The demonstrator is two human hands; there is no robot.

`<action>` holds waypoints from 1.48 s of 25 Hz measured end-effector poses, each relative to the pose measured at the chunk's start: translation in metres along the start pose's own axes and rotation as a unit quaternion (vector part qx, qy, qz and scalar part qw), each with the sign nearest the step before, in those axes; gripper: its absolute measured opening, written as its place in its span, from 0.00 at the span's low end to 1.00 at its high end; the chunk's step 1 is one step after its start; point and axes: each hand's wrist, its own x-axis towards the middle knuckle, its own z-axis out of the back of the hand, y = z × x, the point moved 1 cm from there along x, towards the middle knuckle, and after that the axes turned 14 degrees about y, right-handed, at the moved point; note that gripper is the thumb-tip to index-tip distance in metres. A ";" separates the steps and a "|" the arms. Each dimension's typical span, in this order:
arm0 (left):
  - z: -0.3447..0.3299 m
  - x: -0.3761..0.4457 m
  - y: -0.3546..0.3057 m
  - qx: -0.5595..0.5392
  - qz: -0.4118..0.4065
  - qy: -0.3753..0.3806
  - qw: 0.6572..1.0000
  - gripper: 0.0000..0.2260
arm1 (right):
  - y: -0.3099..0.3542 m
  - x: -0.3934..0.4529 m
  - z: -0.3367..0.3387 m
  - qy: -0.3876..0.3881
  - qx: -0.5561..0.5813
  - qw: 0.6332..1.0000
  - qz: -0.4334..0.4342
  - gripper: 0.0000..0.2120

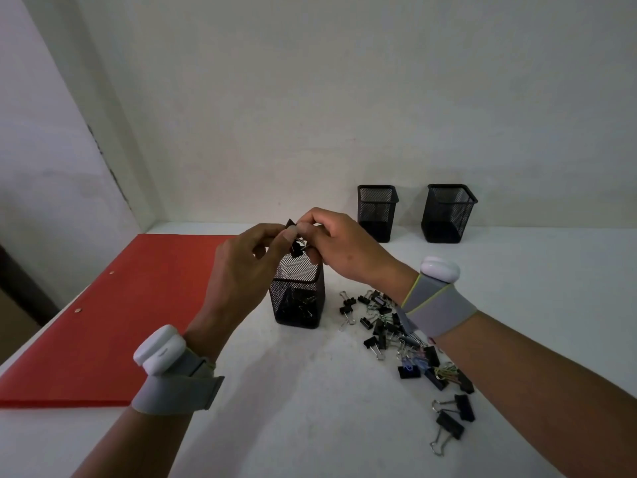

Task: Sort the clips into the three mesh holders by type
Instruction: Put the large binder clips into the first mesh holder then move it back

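Both hands, left [253, 251] and right [336, 243], pinched shut on tangled black clips [295, 248] over near holder [298, 294]; best pulled apart before dropping; loose pile [400, 336] at right.

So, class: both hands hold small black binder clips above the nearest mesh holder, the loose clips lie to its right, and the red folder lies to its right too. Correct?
Not quite. In the head view the red folder lies left of the nearest mesh holder; the rest stands.
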 end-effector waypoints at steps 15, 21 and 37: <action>-0.009 -0.030 -0.020 -0.006 -0.016 -0.034 0.999 0.09 | -0.042 -0.113 0.027 0.024 -0.083 0.988 -0.126 0.06; -0.063 -0.067 -0.035 -0.052 -0.068 0.076 0.993 0.07 | -0.071 -0.179 0.017 -0.005 -0.151 0.957 -0.248 0.06; -0.107 -0.092 0.004 0.034 -0.015 0.209 0.977 0.07 | -0.067 -0.166 0.018 -0.092 0.161 0.940 -0.287 0.13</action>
